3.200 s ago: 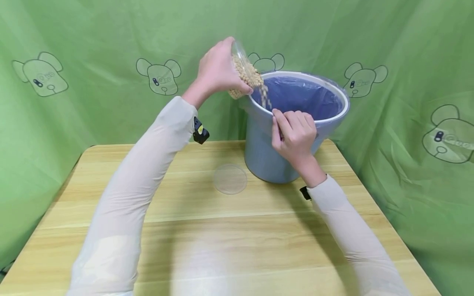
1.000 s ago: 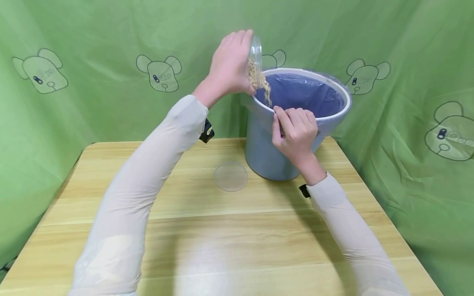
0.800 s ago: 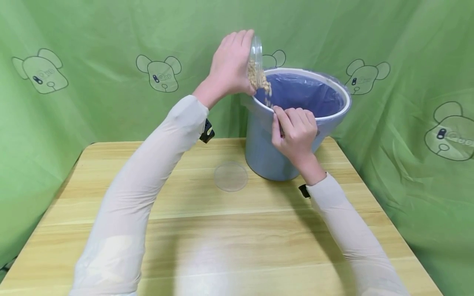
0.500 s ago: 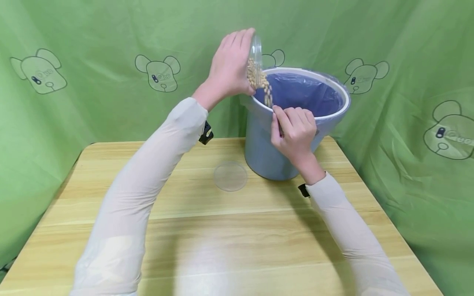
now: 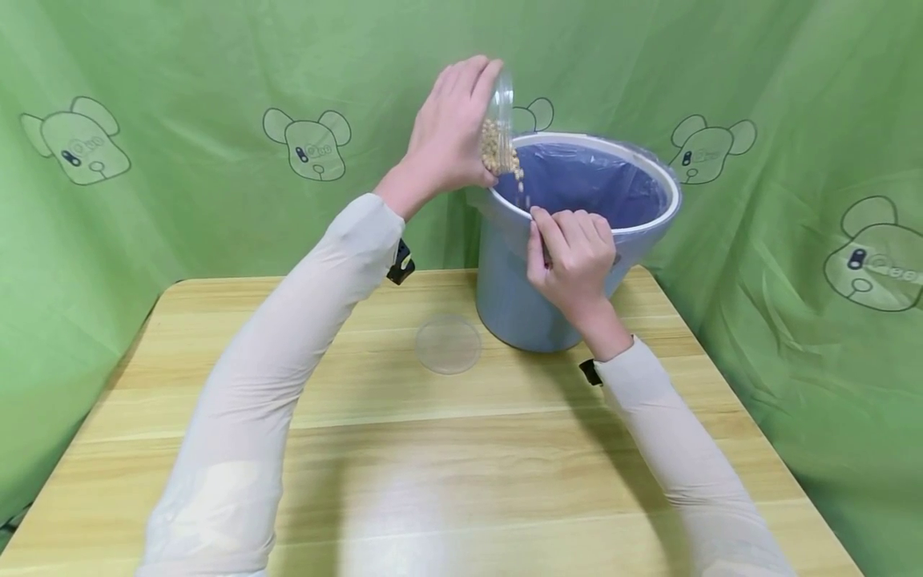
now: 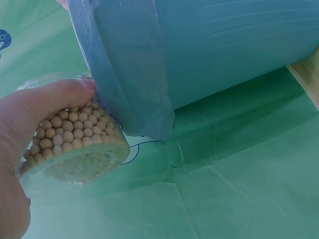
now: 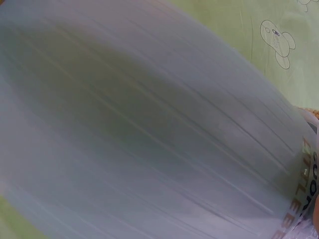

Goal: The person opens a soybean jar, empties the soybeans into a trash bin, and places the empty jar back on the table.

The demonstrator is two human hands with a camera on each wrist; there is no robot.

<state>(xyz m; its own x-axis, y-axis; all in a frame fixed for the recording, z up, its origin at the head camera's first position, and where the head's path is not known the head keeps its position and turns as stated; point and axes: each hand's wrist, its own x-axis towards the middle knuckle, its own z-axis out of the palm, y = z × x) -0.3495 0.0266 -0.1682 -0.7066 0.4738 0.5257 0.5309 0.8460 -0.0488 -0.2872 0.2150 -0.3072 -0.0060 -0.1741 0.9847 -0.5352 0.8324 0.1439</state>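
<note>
1. Spilling from a tipped clear jar [image 5: 506,90], small tan balls [image 5: 495,151] are seen dropping inside the bag [image 5: 591,176] lining the blue bin [image 5: 519,296] in the head view. The jar is grasped by the left grip [image 5: 450,124], its mouth held over the rim, presumably so that nothing lands on the worktop [image 5: 433,457]. The near rim is pinched by the right grip [image 5: 574,252], probably for steadiness. A round clear lid [image 5: 449,344] is laid on the worktop near the bin, apparently kept out of the way. Lettering on the curtain [image 5: 404,48] is too small to be read surely.
2. In the left wrist view, the jar is shown close beside the bag's folded-over edge; no label can be made out on it.
3. In the right wrist view, capitals [image 7: 300,190] reading "LITTLE BE" are cut off; whether they are printed on bin or bag cannot be told.
</note>
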